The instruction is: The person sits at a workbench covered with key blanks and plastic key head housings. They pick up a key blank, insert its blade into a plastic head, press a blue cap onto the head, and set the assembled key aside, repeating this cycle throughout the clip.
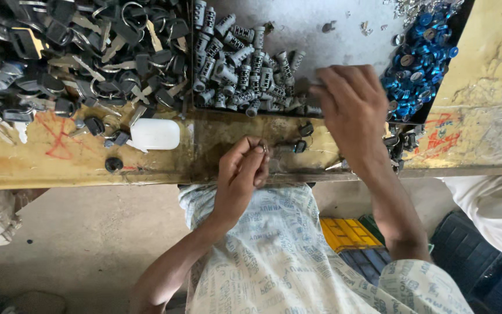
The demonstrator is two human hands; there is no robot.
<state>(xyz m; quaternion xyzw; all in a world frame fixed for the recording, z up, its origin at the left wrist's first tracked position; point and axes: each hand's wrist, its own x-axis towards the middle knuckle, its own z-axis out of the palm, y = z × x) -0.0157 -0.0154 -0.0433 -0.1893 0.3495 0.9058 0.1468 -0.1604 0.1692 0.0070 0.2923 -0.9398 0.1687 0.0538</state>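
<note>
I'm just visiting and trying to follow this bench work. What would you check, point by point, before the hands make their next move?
1. Left hand pinching a small metal part at its fingertips: ok.
2. Right hand reaching the edge of the silver cylinder pile: ok; whether it grips one, cannot tell.
3. Blue caps close to the right hand: ok.
4. Heap of black-headed keys kept apart from the cylinders: ok.
5. White plastic bottle lying on its side; whether closed, cannot tell.
6. Loose black pieces near the bench edge: not ok.
</note>
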